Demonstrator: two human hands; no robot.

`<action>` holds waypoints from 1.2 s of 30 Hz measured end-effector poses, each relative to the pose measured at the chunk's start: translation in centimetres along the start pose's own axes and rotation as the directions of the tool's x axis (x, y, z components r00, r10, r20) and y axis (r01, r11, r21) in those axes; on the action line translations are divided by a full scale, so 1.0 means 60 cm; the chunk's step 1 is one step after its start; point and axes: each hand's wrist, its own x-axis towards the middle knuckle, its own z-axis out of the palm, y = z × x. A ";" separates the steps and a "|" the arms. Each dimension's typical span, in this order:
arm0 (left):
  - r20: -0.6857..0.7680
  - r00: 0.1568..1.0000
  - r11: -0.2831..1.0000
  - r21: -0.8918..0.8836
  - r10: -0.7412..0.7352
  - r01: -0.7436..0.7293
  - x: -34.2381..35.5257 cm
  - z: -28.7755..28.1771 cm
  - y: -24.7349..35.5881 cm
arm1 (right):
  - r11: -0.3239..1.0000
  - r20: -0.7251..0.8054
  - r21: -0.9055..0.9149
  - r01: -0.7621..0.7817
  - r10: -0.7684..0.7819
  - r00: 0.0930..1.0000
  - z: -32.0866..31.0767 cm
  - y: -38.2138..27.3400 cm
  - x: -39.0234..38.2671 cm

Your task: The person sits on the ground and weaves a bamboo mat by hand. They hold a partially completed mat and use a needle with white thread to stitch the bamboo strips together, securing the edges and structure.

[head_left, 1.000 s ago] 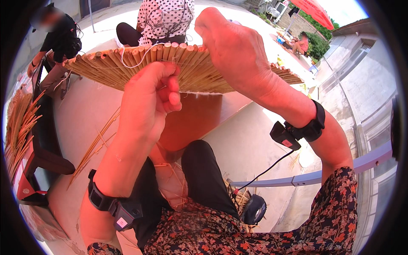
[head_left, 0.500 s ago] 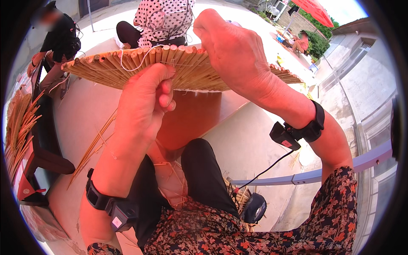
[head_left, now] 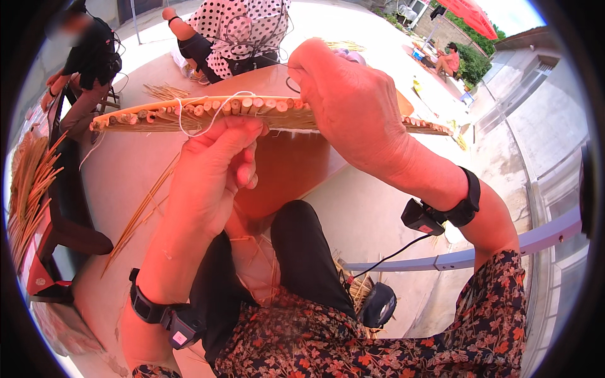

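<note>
The mat (head_left: 277, 105) of sticks is stretching crosswise before the person, above the knees, its cut ends facing the body; the brown desk (head_left: 252, 80) is showing behind and below it. The left of the two hands, the left hand (head_left: 214, 157), is pinching thumb and finger together at the mat's near edge, the other fingers curling loosely; whether thread or mat is sitting between the tips, I cannot tell. The right hand (head_left: 359, 113) is arching over the same edge, fingers bending down; its fingertips are hiding, so its grip I cannot tell. A white cord (head_left: 181, 116) is looping over the edge just beside the left hand. Loose sticks (head_left: 140, 214) are lying on the floor, and a bundle (head_left: 30, 195) is resting at far left. A person in a dotted top (head_left: 236, 31) is sitting beyond the desk.
</note>
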 end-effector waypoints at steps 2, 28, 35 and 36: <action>-0.022 0.998 0.995 0.078 -0.062 0.064 -0.042 0.002 -0.014 | 0.998 0.022 0.062 -0.005 0.003 1.000 -0.020 -0.019 -0.031; 0.040 0.979 0.097 0.993 0.201 -0.061 -0.220 -0.149 -0.135 | 0.663 0.338 0.739 -0.120 -0.211 0.917 0.141 -0.169 -0.316; -0.299 0.935 0.288 0.894 -0.192 0.344 -0.194 -0.097 -0.087 | 0.675 0.294 0.732 -0.085 -0.201 0.934 0.149 -0.175 -0.332; -0.264 0.952 0.158 0.944 -0.158 0.288 -0.191 -0.095 -0.084 | 0.671 0.293 0.737 -0.083 -0.206 0.934 0.148 -0.172 -0.331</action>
